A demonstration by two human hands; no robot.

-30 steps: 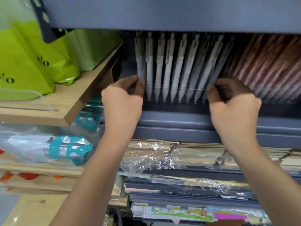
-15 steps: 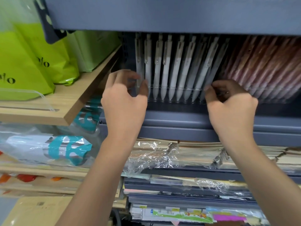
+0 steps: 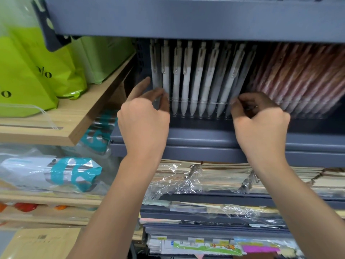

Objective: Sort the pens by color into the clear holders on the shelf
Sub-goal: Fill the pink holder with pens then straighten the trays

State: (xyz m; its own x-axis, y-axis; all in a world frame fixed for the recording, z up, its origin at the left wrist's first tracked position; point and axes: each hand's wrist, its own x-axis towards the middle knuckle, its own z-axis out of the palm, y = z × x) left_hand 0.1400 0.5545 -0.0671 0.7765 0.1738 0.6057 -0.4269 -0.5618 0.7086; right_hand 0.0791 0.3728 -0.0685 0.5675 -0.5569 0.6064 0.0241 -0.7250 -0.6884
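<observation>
A row of white pens [image 3: 196,81] stands tip-down in a clear holder [image 3: 201,116] on the grey shelf. Beside it on the right, several pink-brown pens [image 3: 298,81] lean in another clear holder [image 3: 317,114]. At the row's left end, my left hand [image 3: 143,122] pinches the lower part of the leftmost white pen between thumb and fingers, its index finger pointing up. My right hand [image 3: 261,124] is curled at the row's right end, its thumb and fingers closed on the rightmost pen there. The tips of both pens are hidden by my fingers.
The grey shelf above [image 3: 186,19] hangs low over the pen tops. Green bags [image 3: 28,75] stand on a wooden shelf [image 3: 74,116] to the left. Plastic-wrapped notebooks [image 3: 214,174] are stacked on the shelves below, with teal-printed packets [image 3: 74,174] at the lower left.
My left hand opened its fingers beside the leftmost pen, then closed again on it with the index finger raised. My right hand stayed curled at the right end.
</observation>
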